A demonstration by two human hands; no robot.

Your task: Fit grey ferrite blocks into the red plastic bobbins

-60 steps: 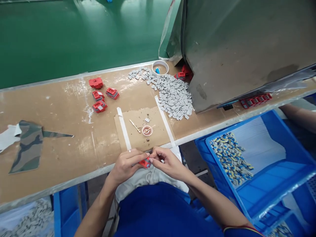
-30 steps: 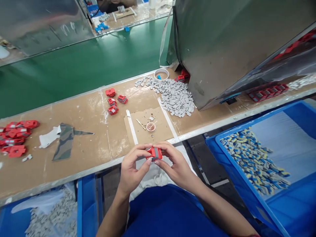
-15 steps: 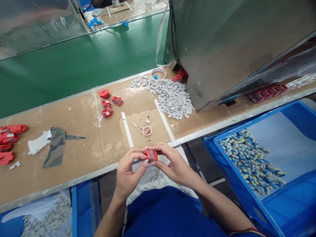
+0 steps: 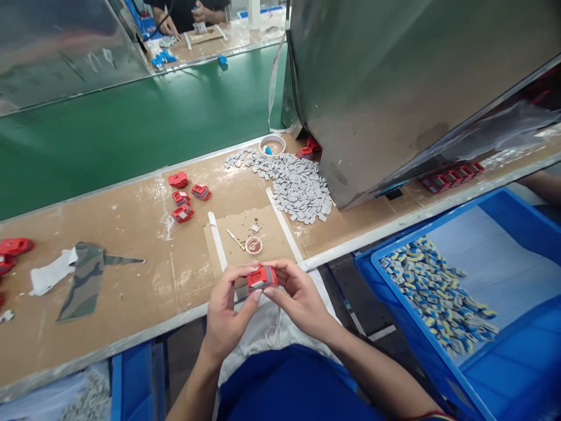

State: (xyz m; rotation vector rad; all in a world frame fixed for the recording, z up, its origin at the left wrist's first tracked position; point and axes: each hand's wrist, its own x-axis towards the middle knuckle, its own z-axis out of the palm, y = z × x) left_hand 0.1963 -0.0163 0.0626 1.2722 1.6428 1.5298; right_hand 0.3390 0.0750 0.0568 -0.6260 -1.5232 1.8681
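Between my two hands I hold a small red plastic part [image 4: 262,278] with a grey band, just in front of the table's near edge. My left hand [image 4: 231,307] pinches its left end between thumb and fingers. The right end is gripped the same way by my right hand [image 4: 300,298]. Just beyond lies a cardboard sheet [image 4: 236,225] edged with white tape. On it stand a small cup [image 4: 253,245] of reddish-brown stuff and a thin stick [image 4: 235,238]. A pile of small grey tiles [image 4: 302,190] lies behind to the right.
Several red parts [image 4: 183,213] sit left of the cardboard. Camouflage cloth [image 4: 83,286] lies further left. A large metal box [image 4: 394,88] stands at right, above a blue bin [image 4: 517,362] of blue, yellow and grey pieces. Across the green divider [image 4: 109,140], another person's hands [image 4: 169,24] show.
The red part has turned in my fingers, so more of its top face shows. My view has shifted, and another person's hands have come into sight across the divider.
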